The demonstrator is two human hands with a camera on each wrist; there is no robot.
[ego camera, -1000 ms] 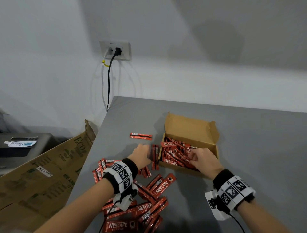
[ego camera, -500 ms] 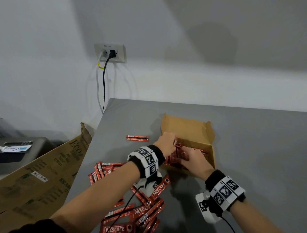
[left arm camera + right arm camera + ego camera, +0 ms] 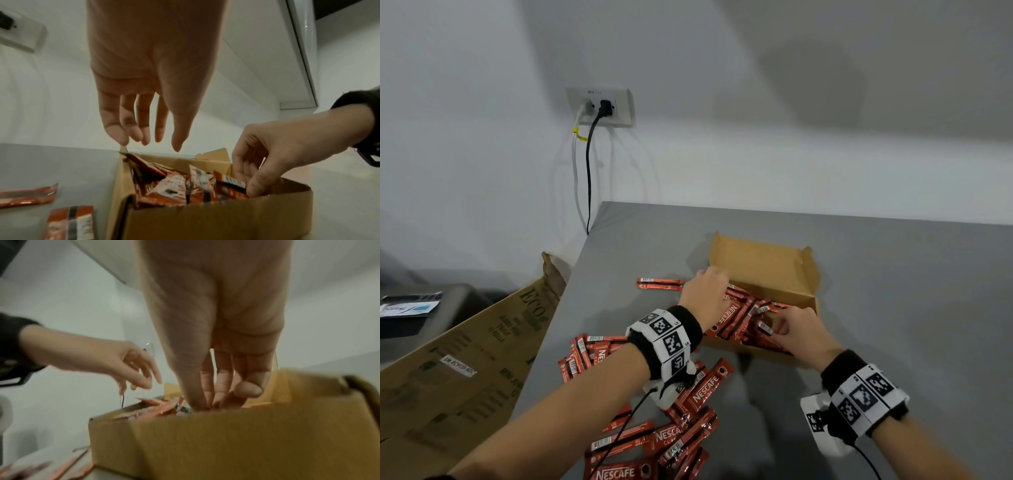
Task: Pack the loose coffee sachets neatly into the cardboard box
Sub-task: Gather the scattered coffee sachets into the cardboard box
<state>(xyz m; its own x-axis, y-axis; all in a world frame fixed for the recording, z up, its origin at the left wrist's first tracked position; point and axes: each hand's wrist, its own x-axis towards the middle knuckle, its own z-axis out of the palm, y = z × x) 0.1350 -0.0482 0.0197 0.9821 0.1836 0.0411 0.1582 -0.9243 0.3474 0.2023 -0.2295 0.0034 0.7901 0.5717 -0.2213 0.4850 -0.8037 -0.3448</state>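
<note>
An open brown cardboard box (image 3: 760,263) stands on the grey table (image 3: 911,308), with red coffee sachets (image 3: 736,315) heaped untidily inside. My left hand (image 3: 714,284) hovers over the box's left edge, fingers straight and empty; the left wrist view shows the left hand (image 3: 152,139) hanging just above the sachets in the box (image 3: 170,186). My right hand (image 3: 777,329) reaches into the box near its front wall (image 3: 216,219) and pinches sachet ends between thumb and fingers (image 3: 255,188). A loose pile of sachets (image 3: 688,428) lies on the table under my left forearm.
Two sachets (image 3: 659,283) lie apart, left of the box. A large printed carton (image 3: 465,359) leans beside the table's left edge. A wall socket (image 3: 601,106) with two cables sits behind the table's far left corner.
My left hand left the table beside the box, came over the box's left edge and now hangs with straight fingers. My right hand stayed in the box among the sachets.
</note>
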